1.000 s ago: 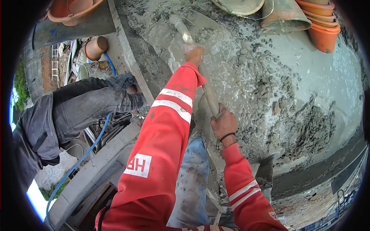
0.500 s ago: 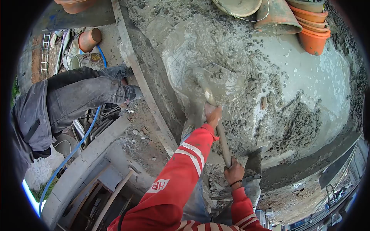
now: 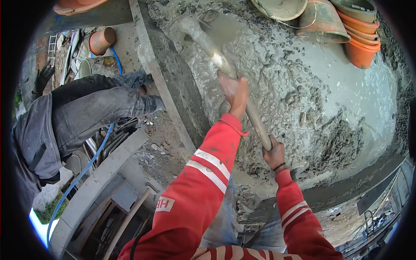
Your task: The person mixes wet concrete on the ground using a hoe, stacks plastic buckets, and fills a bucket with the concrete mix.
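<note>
A long wooden handle (image 3: 255, 117), coated with grey mud near its far end, slants across wet grey concrete mix (image 3: 277, 65). Around the middle of the handle is my left hand (image 3: 234, 90), its fingers wrapped and slightly blurred. My right hand (image 3: 274, 154) grips the near end of the handle, a dark band at its wrist. The tool's blade, at the top of the view, is mostly sunk in the wet mix.
Beyond the concrete edge (image 3: 156, 78) on the left stands a person in dark clothes (image 3: 91, 117), one gloved hand showing. Stacked orange buckets (image 3: 362, 54) and a tipped bucket (image 3: 325, 24) lie at the upper right. A blue hose (image 3: 82, 173) runs down the left.
Since half a second ago, both hands and the handle have moved up in the view, and the tool's head has gone further away. The other person's gloved hand has come into view.
</note>
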Demonstrator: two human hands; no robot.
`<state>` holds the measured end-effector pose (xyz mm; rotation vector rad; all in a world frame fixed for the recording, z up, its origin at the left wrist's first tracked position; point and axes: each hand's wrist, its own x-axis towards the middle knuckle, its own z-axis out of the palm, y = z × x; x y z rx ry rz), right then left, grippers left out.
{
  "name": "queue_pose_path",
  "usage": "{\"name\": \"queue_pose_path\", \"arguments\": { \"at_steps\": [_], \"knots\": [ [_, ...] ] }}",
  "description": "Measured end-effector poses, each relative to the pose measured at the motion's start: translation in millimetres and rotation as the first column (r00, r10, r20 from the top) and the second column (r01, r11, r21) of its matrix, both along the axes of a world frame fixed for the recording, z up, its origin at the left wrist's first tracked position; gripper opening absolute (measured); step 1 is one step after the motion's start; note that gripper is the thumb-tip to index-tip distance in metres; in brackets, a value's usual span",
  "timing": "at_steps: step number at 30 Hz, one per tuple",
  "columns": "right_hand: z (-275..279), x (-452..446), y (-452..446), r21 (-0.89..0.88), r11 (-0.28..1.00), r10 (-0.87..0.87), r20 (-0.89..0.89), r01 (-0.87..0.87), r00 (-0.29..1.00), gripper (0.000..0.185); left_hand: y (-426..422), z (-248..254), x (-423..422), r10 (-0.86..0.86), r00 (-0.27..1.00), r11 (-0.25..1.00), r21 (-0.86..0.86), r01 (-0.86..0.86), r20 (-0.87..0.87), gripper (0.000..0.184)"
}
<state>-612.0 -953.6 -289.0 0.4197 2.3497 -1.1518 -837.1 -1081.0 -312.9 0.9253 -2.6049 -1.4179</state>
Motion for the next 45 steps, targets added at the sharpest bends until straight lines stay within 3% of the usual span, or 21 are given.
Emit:
{"name": "queue_pose_path", "arguments": {
  "at_steps": [1, 2, 3, 5, 9, 12, 15, 18, 20, 23, 30, 32, 33, 35, 37, 38, 39, 40, 42, 44, 45],
  "knots": [
    [-18.0, -43.0, -4.9, -0.079, 0.997, 0.004, -0.052, -0.008, 0.999, 0.03, -13.4, -25.5, -43.7, -0.018, 0.997, 0.994, 0.111, 0.01, 0.073, 0.05],
    [-27.2, -79.1, -12.1, -0.168, 0.985, -0.046, -0.095, 0.03, 0.994, 0.029, -25.1, -80.0, -78.8, -0.057, 0.998, 0.986, -0.158, 0.055, -0.007, 0.029],
    [-32.0, -102.2, -20.9, -0.164, 0.985, -0.064, -0.098, 0.047, 0.993, 0.028, -32.5, -106.5, -110.5, -0.099, 0.995, 0.982, -0.161, 0.103, 0.033, 0.029],
    [-26.8, -127.8, -33.0, -0.172, 0.982, -0.092, -0.107, 0.073, 0.99, 0.027, -25.4, -112.0, -144.0, -0.15, 0.961, 0.989, 0.035, 0.146, 0.232, 0.025],
    [-0.1, -135.0, -23.0, -0.212, 0.961, -0.159, 0.111, 0.179, 0.981, 0.035, -46.8, -215.4, -199.1, -0.256, 0.868, 0.955, -0.026, 0.295, 0.425, 0.021],
    [20.2, -121.6, -2.2, -0.169, 0.967, -0.179, 0.078, 0.19, 0.981, 0.034, -23.1, -176.5, -177.9, -0.444, 0.744, 0.874, 0.06, 0.482, 0.499, 0.017],
    [27.4, -105.0, 35.4, -0.091, 0.991, -0.086, 0.123, 0.098, 0.989, 0.033, 13.3, -156.5, -145.9, -0.137, 0.739, 0.858, -0.294, 0.421, 0.66, 0.03],
    [35.3, -88.1, 59.1, -0.056, 0.997, 0.055, 0.198, -0.044, 0.979, 0.035, -2.1, -163.9, -104.3, -0.371, 0.645, 0.668, -0.291, 0.685, 0.668, 0.027],
    [41.1, -75.5, 65.6, -0.034, 0.992, 0.129, 0.223, -0.125, 0.966, 0.037, -2.7, -130.7, -71.3, -0.265, 0.748, 0.903, -0.114, 0.414, 0.609, 0.03],
    [48.5, -40.3, 79.9, -0.023, 0.978, 0.208, 0.237, -0.209, 0.949, 0.039, -21.0, -154.8, -18.3, -0.067, 0.829, 0.96, 0.261, -0.097, 0.555, 0.036],
    [47.2, 95.5, 134.4, -0.021, 0.974, 0.22, 0.336, -0.227, 0.916, 0.044, 64.1, -120.2, 141.7, -0.147, 0.874, 0.931, 0.364, -0.035, 0.462, 0.037],
    [62.8, 140.6, 154.8, -0.009, 0.997, 0.073, 0.378, -0.075, 0.923, 0.044, 90.6, -143.3, 187.0, -0.541, 0.732, 0.841, 0.247, 0.482, 0.413, 0.042],
    [68.3, 161.1, 162.3, 0.004, 0.997, 0.069, 0.377, -0.076, 0.924, 0.044, 111.5, -158.6, 207.1, -0.554, 0.715, 0.816, 0.11, 0.567, 0.426, 0.033],
    [87.3, 207.2, 179.2, 0.05, 0.998, -0.043, 0.394, 0.025, 0.918, 0.041, 148.6, -205.9, 274.8, -0.418, 0.756, 0.888, 0.049, 0.458, 0.504, 0.033],
    [117.5, 249.4, 201.1, 0.068, 0.997, 0.009, 0.491, -0.048, 0.871, 0.039, 183.7, -189.0, 337.2, -0.336, 0.69, 0.931, 0.337, 0.141, 0.641, 0.056],
    [127.5, 264.4, 206.5, 0.128, 0.988, 0.005, 0.542, -0.089, 0.84, 0.039, 196.7, -213.8, 392.1, -0.249, 0.794, 0.936, 0.349, 0.05, 0.555, 0.059],
    [140.1, 277.3, 213.0, 0.174, 0.977, 0.001, 0.566, -0.121, 0.824, 0.038, 175.0, -232.3, 451.1, -0.381, 0.856, 0.697, 0.717, 0.017, 0.35, 0.022],
    [159.7, 300.4, 220.2, 0.21, 0.964, 0.0, 0.613, -0.164, 0.79, 0.038, 211.0, -145.2, 458.8, -0.433, 0.719, 0.849, 0.514, 0.123, 0.543, 0.021],
    [178.8, 356.4, 240.4, 0.219, 0.948, 0.044, 0.63, -0.232, 0.776, 0.035, 232.8, -75.3, 502.5, -0.388, 0.724, 0.795, 0.604, -0.049, 0.57, 0.024],
    [200.1, 401.5, 251.4, 0.275, 0.897, 0.074, 0.678, -0.347, 0.731, 0.033, 217.3, -127.4, 631.7, -0.383, 0.679, 0.642, 0.709, -0.292, 0.626, 0.029],
    [212.1, 424.2, 255.7, 0.266, 0.912, 0.059, 0.668, -0.312, 0.742, 0.032, 227.8, -71.8, 633.1, -0.317, 0.718, 0.584, 0.724, -0.368, 0.62, 0.029]
  ]
}}
